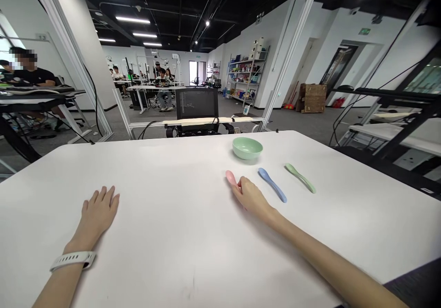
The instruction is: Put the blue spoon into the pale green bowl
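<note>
Pale worktop (165,198) seen from above, with a bowl and three spoons set out on its right half. Pink spoon (230,176) held by the right hand (253,198): thumb and fingers closed about the handle, most of which is covered by the hand. The bowl of the spoon is left exposed and is pointed toward the far edge, slightly leftward. Whether the spoon is lifted or rested on the surface cannot be told.

Blue spoon (272,185) noted just right of the right hand, laid at a slant, its handle end directed near and rightward. Green spoon (300,178) placed farther right at a similar slant, apart from the blue one. Green bowl (247,148) stood upright beyond the spoons, near the far edge; no spoon is touched by it.

Left hand (99,211) laid palm down at the left, well apart from the utensils; fingers extended, slightly spread, nothing gripped. A white wristband (73,260) is worn on that wrist. Beyond the far edge, a black mesh-backed chair (197,103) is seen.
</note>
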Tool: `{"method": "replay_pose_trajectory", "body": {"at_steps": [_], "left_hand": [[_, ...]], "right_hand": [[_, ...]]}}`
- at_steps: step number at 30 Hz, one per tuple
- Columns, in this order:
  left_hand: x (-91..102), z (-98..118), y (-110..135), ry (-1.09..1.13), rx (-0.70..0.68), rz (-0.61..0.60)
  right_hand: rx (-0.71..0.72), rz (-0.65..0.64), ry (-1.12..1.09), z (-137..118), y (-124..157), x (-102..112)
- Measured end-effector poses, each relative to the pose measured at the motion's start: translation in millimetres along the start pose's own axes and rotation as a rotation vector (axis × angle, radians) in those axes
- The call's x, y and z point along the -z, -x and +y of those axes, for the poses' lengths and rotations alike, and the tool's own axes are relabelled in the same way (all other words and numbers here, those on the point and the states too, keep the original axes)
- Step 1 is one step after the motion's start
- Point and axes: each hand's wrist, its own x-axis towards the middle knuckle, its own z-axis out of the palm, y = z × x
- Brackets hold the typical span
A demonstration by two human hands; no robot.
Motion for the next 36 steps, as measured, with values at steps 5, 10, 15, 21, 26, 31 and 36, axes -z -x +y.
{"method": "replay_pose_trajectory", "body": {"at_steps": [5,10,15,21,26,31,36], "left_hand": [[-4.0,-4.2,-1.5,0.008,-0.015,0.015],[-4.7,-4.2,-1.9,-0.011,-0.004,0.028],[-2.7,-2.7,-1.8,-0.008,0.000,0.003],[-3.9,-3.7,-1.8,0.036,-0.015,0.044],[-4.9,-3.6,-1.2,0.025,-0.010,0.042],[-5.4,-4.8,-1.4,0.010,-0.011,0.004],[-6.2,-4.9,-2.4,0.003,-0.005,0.016]], "right_hand": [[0.016,-0.028,0.029,-4.1,-1.0,-8.9],[0.015,-0.017,0.079,-6.8,-2.2,-9.6],[0.010,-0.044,0.053,-8.6,-0.3,-8.2],[0.024,-0.036,0.023,-7.7,1.1,-7.9],[0.030,-0.040,0.022,-6.7,0.4,-7.4],[0.022,-0.041,0.002,-7.3,1.1,-7.3],[0.010,-0.050,-0.014,-8.3,0.6,-7.2]]}}
